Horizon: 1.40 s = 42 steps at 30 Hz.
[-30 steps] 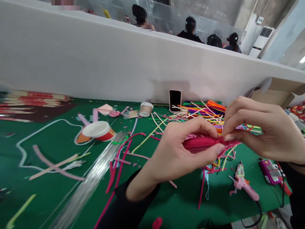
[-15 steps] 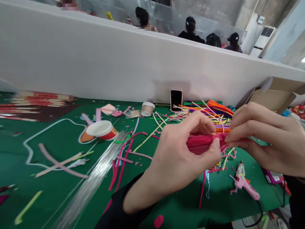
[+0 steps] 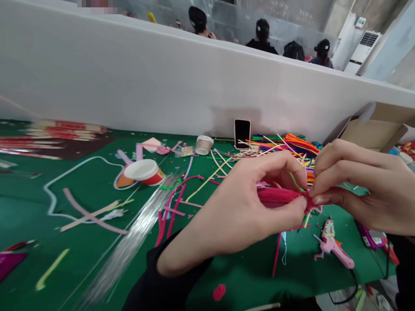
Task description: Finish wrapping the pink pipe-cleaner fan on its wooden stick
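Observation:
My left hand [image 3: 246,203] is closed around a bundle of red pipe cleaners [image 3: 279,196], thumb below and fingers curled over it. My right hand [image 3: 359,185] pinches the right end of the same bundle with its fingertips. Both hands hover above the green table [image 3: 81,233], in front of a heap of coloured pipe cleaners [image 3: 285,149]. Loose red and pink strands [image 3: 168,211] lie on the cloth under my left wrist.
A pink glue gun [image 3: 333,250] lies below my right hand. A bundle of thin silver wires [image 3: 129,242], a red-and-white cup [image 3: 144,171], a paper cup [image 3: 203,145], a phone [image 3: 242,134] and a cardboard box [image 3: 376,129] stand around. People sit beyond the white partition [image 3: 162,82].
The view has shifted slightly. My hands stay on the red bundle, with the right fingers working its end; the bundle looks thinner and more tightly pinched.

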### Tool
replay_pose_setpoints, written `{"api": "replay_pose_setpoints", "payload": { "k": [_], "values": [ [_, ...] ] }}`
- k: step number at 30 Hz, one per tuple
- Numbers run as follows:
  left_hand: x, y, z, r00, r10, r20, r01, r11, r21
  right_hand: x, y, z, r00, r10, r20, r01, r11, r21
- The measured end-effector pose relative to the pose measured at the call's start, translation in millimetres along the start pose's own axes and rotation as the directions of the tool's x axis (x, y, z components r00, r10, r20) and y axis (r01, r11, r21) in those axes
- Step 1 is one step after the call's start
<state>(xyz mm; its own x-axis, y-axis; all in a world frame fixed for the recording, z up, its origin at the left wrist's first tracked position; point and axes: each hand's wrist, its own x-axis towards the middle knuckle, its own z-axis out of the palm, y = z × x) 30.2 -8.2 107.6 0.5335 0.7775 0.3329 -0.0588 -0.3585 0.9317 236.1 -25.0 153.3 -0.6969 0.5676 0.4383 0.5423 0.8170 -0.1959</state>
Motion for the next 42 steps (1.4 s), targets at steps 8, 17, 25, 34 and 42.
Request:
{"api": "replay_pose_setpoints", "payload": {
  "k": [8, 17, 25, 34, 42],
  "values": [
    [-1, -7, -1.8, 0.999, 0.040, -0.003, -0.040, 0.999, -0.002, 11, 18, 0, 0.980, 0.116, 0.161, -0.172, 0.903, 0.393],
    [-1, -15, -3.2, 0.994, 0.097, -0.048, -0.097, 0.995, 0.006, 19, 26, 6, 0.968, 0.164, 0.187, -0.234, 0.859, 0.455],
    [-9, -18, -2.4, 0.979, 0.189, -0.075, -0.183, 0.980, 0.080, 11, 31, 16, 0.971, 0.174, 0.167, -0.238, 0.805, 0.544],
    [-7, -23, -0.1, 0.954, 0.275, -0.122, -0.257, 0.955, 0.145, 11, 24, 11, 0.981, 0.155, 0.113, -0.191, 0.850, 0.490],
    [-6, -25, 0.3, 0.915, 0.393, -0.090, -0.372, 0.910, 0.185, 18, 32, 9, 0.896, 0.209, 0.391, -0.427, 0.641, 0.637]
  ]
}}
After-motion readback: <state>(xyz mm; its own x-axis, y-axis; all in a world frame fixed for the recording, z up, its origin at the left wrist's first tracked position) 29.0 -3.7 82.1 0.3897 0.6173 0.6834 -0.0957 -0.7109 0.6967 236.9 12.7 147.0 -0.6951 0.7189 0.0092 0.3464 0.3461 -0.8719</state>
